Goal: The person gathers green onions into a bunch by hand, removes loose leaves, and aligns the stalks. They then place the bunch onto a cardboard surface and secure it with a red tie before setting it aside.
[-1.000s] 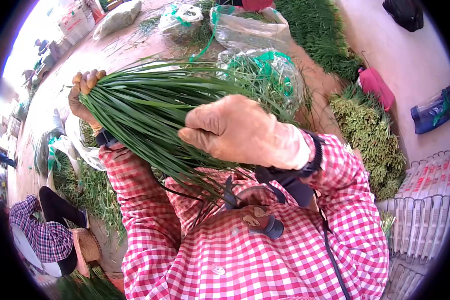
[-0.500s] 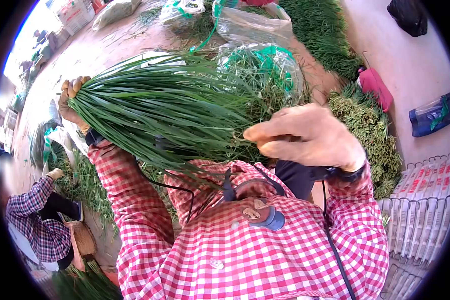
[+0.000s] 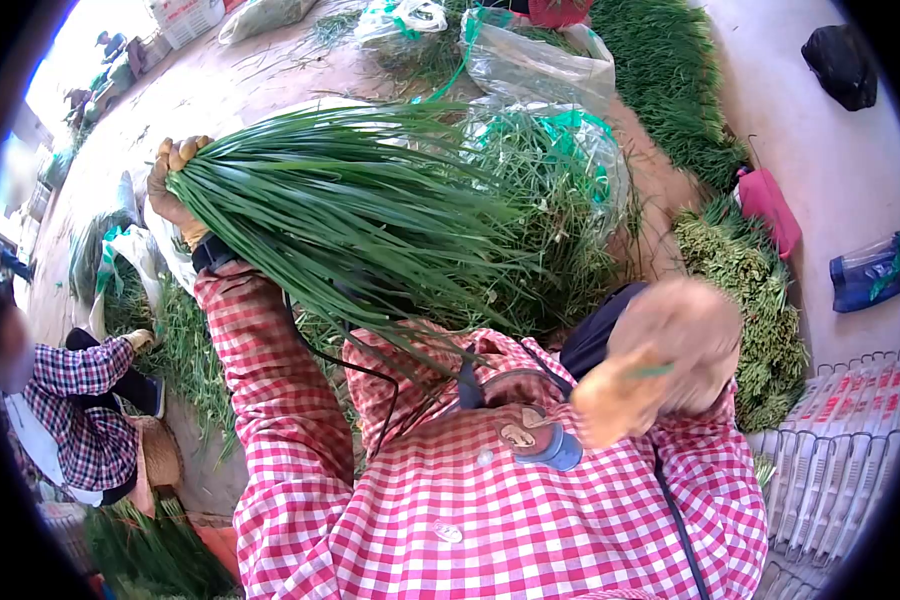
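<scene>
My gloved left hand (image 3: 178, 185) is closed around one end of a large bunch of garlic chives (image 3: 360, 200). Their long, flat green leaves fan out to the right and droop toward my chest. My right hand (image 3: 660, 360), also gloved, is in front of the right side of my checked shirt, apart from the bunch. Motion smears its fingers, and a small green streak shows on it. Beyond the leaf tips lies a heap of loose green trimmings (image 3: 550, 230), partly in a clear plastic bag (image 3: 620, 165).
At right, bundled chives (image 3: 735, 290) are stacked beside white printed crates (image 3: 850, 420). More chives (image 3: 660, 80) line the floor behind. A pink bag (image 3: 770, 212) and a black bag (image 3: 840, 68) lie farther off. A co-worker (image 3: 85, 400) sits at left beside loose greens.
My right hand has drawn back from the leaf tips, down toward my chest. The left hand still grips the bunch; the whole view has shifted slightly.
</scene>
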The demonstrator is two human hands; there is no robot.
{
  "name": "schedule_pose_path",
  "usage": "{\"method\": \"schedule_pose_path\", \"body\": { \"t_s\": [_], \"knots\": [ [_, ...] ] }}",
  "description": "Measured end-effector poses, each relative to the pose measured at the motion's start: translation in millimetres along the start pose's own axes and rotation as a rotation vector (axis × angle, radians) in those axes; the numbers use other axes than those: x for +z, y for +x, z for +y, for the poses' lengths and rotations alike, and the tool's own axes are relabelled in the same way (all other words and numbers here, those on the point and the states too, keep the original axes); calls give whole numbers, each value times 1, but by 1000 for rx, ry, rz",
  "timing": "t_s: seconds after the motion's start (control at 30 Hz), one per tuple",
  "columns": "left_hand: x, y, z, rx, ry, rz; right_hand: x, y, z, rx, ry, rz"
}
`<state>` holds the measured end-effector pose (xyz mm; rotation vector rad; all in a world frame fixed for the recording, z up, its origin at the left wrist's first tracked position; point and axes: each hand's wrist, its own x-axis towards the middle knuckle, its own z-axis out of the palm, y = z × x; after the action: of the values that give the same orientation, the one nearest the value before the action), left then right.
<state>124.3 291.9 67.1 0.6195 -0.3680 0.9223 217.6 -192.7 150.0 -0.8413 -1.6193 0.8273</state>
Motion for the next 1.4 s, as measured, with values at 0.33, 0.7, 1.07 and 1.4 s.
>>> {"method": "schedule_pose_path", "body": {
  "t_s": [0.33, 0.7, 1.07, 1.4],
  "knots": [
    [-8, 2, -9, -12, -13, 37, 64, 88, 92, 301, -1379, 175],
    [-12, -6, 7, -128, 20, -120, 33, 22, 3, 277, -761, -56],
    [-7, -2, 1, -80, -65, -210, 36, 66, 61, 97, -1419, 122],
    [14, 10, 15, -44, -81, -344, 4, 12, -14, 664, -133, -218]
  ]
}}
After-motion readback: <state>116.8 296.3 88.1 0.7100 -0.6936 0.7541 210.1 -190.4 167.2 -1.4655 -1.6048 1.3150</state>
